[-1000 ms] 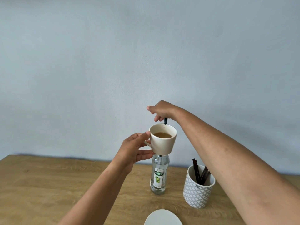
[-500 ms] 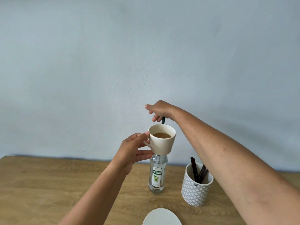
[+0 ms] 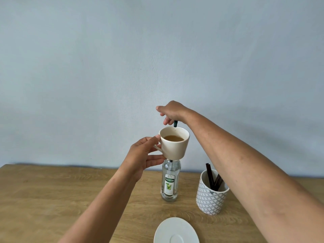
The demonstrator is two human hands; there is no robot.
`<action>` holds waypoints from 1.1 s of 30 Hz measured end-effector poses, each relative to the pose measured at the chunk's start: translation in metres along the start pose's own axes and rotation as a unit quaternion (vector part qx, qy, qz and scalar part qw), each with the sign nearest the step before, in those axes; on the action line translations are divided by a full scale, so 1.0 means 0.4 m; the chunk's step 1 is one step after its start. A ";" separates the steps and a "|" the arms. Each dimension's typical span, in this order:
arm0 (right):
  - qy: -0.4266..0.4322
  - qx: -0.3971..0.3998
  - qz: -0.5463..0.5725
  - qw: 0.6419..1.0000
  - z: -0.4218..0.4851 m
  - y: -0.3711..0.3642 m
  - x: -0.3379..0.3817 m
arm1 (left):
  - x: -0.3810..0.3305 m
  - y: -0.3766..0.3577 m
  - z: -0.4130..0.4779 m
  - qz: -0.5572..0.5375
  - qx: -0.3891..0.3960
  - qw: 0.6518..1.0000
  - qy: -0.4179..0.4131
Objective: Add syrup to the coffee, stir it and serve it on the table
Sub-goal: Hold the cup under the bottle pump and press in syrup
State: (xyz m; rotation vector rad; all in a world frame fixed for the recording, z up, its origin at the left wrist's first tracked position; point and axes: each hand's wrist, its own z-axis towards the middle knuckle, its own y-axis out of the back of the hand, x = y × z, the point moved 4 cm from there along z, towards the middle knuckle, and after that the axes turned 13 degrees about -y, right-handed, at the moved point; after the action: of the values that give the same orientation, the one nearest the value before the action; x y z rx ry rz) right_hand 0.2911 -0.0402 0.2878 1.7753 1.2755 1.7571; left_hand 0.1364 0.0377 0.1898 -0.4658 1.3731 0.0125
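My left hand [image 3: 146,155] gripped the coffee cup [image 3: 174,143] under the spout [image 3: 175,124] — my right hand [image 3: 172,112] pressed the syrup bottle [image 3: 171,181] pump, closed over it.

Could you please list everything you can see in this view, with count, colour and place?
cup: one, cream, holding brown coffee, held in the air above the bottle.
syrup bottle: one, clear glass with a white and green label, upright on the table behind the saucer.
patterned holder: one, white and grey, right of the bottle.
stir sticks: several, dark brown, standing in the holder.
saucer: one, white, near table edge, cut off by the frame.
table: one, light wood.
wall: pale blue-grey.
left hand: grips the cup's handle.
right hand: above the cup, holding a dark green piece.
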 end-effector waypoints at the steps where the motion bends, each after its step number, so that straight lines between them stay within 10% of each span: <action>1: 0.001 -0.001 0.002 1.000 0.000 -0.001 -0.001 | 0.001 -0.002 0.000 0.000 0.000 1.000 0.000; 33: -0.014 -0.003 -0.009 1.000 -0.014 -0.010 -0.003 | 0.008 -0.008 0.002 -0.004 -0.001 1.000 0.000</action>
State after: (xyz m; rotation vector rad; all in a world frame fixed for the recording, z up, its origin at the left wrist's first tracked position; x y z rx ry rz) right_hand 0.2846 -0.0409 0.2851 1.7738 1.2687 1.7181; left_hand 0.1389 0.0342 0.1878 -0.4736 1.3705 0.0075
